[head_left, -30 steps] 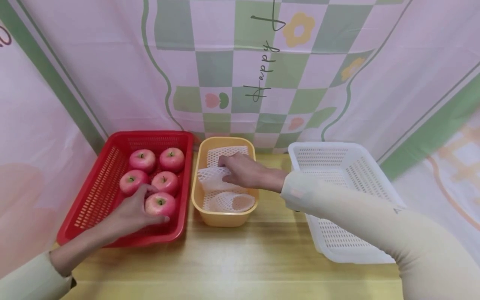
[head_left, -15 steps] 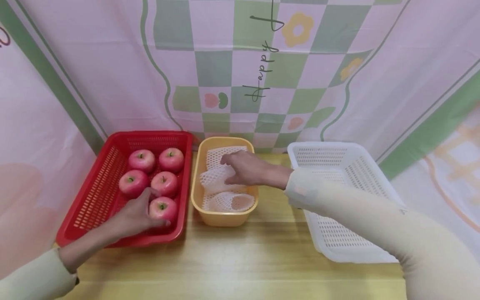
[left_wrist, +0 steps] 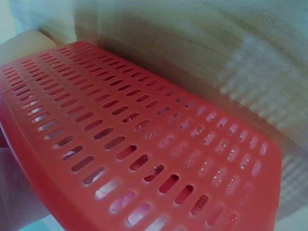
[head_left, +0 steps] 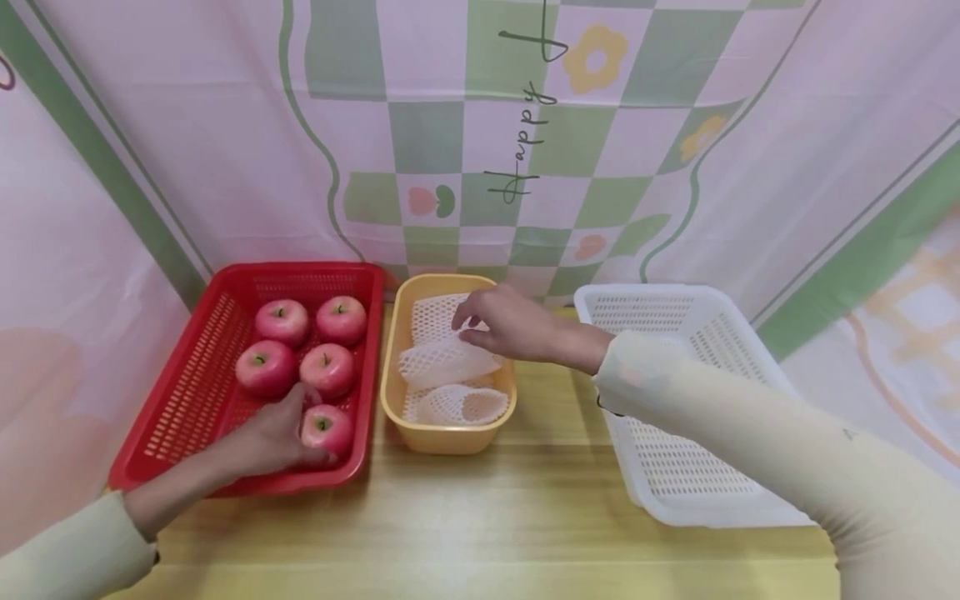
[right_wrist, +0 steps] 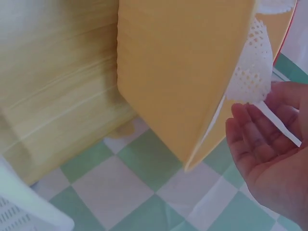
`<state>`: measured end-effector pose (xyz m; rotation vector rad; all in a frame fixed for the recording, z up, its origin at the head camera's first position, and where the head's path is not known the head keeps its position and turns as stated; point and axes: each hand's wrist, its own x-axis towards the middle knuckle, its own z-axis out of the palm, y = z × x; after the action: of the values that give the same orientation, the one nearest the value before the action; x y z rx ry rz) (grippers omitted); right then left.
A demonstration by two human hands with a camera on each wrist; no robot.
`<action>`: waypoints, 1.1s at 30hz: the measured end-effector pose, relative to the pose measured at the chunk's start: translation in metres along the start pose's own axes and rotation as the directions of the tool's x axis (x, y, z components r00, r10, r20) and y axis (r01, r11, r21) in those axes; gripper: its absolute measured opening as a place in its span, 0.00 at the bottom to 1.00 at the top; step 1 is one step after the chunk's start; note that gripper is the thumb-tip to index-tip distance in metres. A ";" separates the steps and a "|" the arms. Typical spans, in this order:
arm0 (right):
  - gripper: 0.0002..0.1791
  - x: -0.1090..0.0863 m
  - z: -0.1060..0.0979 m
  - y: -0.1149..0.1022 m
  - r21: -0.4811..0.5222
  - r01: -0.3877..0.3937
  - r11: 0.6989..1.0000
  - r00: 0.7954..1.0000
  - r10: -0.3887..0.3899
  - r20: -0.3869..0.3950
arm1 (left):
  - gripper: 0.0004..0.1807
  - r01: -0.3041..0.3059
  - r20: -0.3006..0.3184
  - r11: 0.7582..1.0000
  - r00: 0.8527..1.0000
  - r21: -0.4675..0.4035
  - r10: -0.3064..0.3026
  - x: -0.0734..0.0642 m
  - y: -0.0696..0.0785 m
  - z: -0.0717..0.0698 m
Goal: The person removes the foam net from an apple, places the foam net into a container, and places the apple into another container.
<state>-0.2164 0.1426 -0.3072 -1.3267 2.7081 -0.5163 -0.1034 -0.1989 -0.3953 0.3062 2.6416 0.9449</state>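
Observation:
In the head view, my left hand (head_left: pixel 273 433) is inside the red basket (head_left: pixel 168 400), its thumb and fingers round the nearest apple (head_left: pixel 327 429). Several other red apples (head_left: pixel 327 370) sit behind that one. My right hand (head_left: pixel 517 327) is over the right side of the yellow bin (head_left: pixel 442 439), pinching the edge of a white foam net sleeve (head_left: pixel 442 360). In the right wrist view the sleeve (right_wrist: pixel 252 67) meets the thumb-side fingertips, while the other fingers are loosely bent. The left wrist view is mostly filled by the basket's slotted wall (left_wrist: pixel 139 130); the grip is hidden there.
More foam net sleeves (head_left: pixel 461 406) lie in the yellow bin. A white slotted basket (head_left: pixel 690 492) stands to the right, partly under the right sleeve. All three containers stand on a wooden table (head_left: pixel 480 533) against a patterned cloth (head_left: pixel 427 137).
The left hand and the nearest apple have shifted slightly toward the front of the red basket. My right hand has moved up and to the right over the bin.

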 end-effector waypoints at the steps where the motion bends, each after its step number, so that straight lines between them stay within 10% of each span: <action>1: 0.09 -0.001 0.001 0.001 -0.003 0.019 1.000 1.000 -0.019 0.006 | 0.42 0.005 0.006 1.000 1.000 0.002 -0.005 0.000 0.000 0.000; 14: 0.11 -0.008 0.016 0.000 -0.009 0.037 0.999 0.991 -0.036 0.129 | 0.49 -0.002 0.054 1.000 0.999 0.005 0.002 -0.001 0.001 -0.002; 27: 0.10 -0.021 0.006 -0.004 -0.014 0.022 1.000 1.000 -0.022 0.015 | 0.49 -0.090 0.000 0.996 0.996 0.016 0.090 0.000 0.007 -0.012; 33: 0.13 -0.033 -0.004 -0.003 -0.024 -0.038 0.999 0.998 0.037 -0.048 | 0.43 -0.009 -0.038 0.993 0.999 0.119 0.013 -0.004 0.025 -0.024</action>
<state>-0.1948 0.1680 -0.3048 -1.2828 2.7810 -0.5189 -0.1064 -0.1946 -0.3611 0.3337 2.7401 0.8062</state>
